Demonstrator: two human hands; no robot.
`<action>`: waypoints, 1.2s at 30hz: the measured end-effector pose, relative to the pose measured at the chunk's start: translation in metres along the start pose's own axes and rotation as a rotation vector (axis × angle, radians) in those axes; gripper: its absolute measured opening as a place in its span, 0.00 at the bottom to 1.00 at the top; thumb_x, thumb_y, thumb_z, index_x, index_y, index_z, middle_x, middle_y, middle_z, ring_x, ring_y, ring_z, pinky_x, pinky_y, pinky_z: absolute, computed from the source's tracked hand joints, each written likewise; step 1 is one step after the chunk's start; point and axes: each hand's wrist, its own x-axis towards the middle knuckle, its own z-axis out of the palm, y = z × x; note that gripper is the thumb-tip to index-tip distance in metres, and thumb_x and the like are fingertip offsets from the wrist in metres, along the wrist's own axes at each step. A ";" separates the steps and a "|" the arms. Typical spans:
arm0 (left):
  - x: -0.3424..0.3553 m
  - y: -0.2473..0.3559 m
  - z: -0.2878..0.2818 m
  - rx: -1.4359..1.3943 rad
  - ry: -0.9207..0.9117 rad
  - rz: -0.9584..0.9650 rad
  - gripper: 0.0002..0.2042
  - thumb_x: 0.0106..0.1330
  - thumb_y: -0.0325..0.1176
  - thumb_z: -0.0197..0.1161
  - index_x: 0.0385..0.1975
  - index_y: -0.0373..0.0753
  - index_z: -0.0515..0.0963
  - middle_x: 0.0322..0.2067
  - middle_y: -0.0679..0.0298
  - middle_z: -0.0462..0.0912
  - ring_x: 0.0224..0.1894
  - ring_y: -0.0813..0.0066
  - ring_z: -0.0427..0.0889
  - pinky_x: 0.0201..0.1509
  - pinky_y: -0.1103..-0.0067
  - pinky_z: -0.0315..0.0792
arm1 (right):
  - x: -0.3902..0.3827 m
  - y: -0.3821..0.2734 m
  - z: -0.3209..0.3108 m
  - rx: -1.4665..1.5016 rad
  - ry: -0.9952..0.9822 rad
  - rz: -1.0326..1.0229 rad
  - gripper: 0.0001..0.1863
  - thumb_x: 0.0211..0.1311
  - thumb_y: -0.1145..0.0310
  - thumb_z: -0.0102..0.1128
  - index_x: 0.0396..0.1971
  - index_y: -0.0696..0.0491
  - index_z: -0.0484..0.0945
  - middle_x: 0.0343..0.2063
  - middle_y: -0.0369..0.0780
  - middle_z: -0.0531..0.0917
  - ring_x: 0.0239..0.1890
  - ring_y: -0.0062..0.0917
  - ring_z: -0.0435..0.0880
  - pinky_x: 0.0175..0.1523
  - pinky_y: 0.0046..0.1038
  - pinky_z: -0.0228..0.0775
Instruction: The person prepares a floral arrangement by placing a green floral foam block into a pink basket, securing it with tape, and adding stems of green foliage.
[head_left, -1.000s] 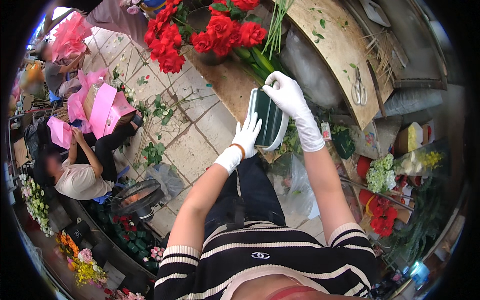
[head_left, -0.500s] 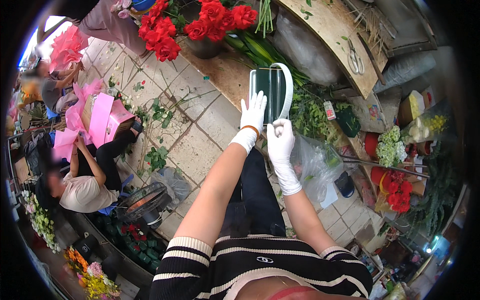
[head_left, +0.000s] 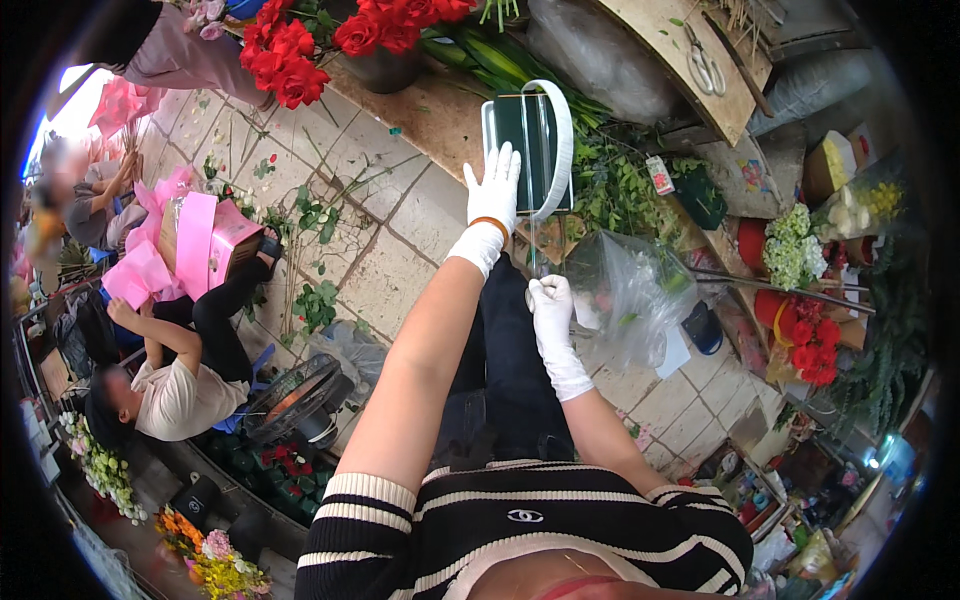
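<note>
A small white basket with an arched white handle (head_left: 562, 140) stands ahead of me, near the wooden board. Inside it sits a dark green block (head_left: 510, 120), apparently floral foam. My left hand (head_left: 493, 190), in a white glove, lies flat against the block's left part with fingers stretched out. My right hand (head_left: 551, 305), also gloved, is closed below the basket's near edge. From the basket a narrow, clear strip (head_left: 533, 245), which looks like tape, runs down to its fingers. Whether a roll is inside that hand is hidden.
Red roses (head_left: 285, 65) in a dark pot stand at the far left. Scissors (head_left: 705, 65) lie on a wooden table at the far right. Clear plastic wrap (head_left: 635, 300) and leafy stems (head_left: 620, 190) lie right of the basket. A co-worker (head_left: 180, 385) sits left beside a fan (head_left: 295, 400).
My right hand has pulled back from the basket toward me, and the clear strip now stretches between them. My left hand remains flat on the block. The co-worker's arm has shifted at the pink wrapping.
</note>
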 end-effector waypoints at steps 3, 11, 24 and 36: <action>0.000 -0.004 0.006 0.040 0.053 -0.016 0.38 0.58 0.31 0.58 0.69 0.46 0.47 0.71 0.68 0.42 0.72 0.68 0.46 0.69 0.48 0.39 | 0.018 0.014 0.000 -0.082 0.056 0.153 0.07 0.59 0.73 0.60 0.31 0.52 0.70 0.14 0.29 0.71 0.13 0.11 0.64 0.19 0.16 0.54; -0.003 -0.004 -0.003 -0.058 0.001 -0.035 0.37 0.59 0.27 0.55 0.69 0.46 0.47 0.71 0.67 0.42 0.72 0.68 0.43 0.70 0.49 0.38 | 0.124 0.006 0.000 -0.207 -0.111 0.345 0.09 0.56 0.68 0.64 0.23 0.55 0.75 0.15 0.32 0.74 0.13 0.15 0.66 0.19 0.19 0.54; -0.001 0.000 0.001 -0.060 0.035 -0.020 0.31 0.64 0.23 0.44 0.68 0.45 0.49 0.70 0.65 0.45 0.72 0.67 0.44 0.70 0.50 0.39 | 0.072 -0.203 0.000 -0.413 -0.501 0.024 0.08 0.54 0.71 0.65 0.32 0.55 0.77 0.22 0.29 0.78 0.24 0.09 0.71 0.30 0.13 0.61; 0.005 -0.008 -0.009 -0.137 -0.032 0.005 0.30 0.64 0.27 0.42 0.68 0.44 0.49 0.71 0.64 0.44 0.71 0.66 0.47 0.71 0.53 0.41 | 0.248 -0.283 0.114 -0.464 -0.500 -0.156 0.07 0.52 0.74 0.64 0.31 0.58 0.78 0.25 0.35 0.81 0.27 0.15 0.77 0.34 0.18 0.68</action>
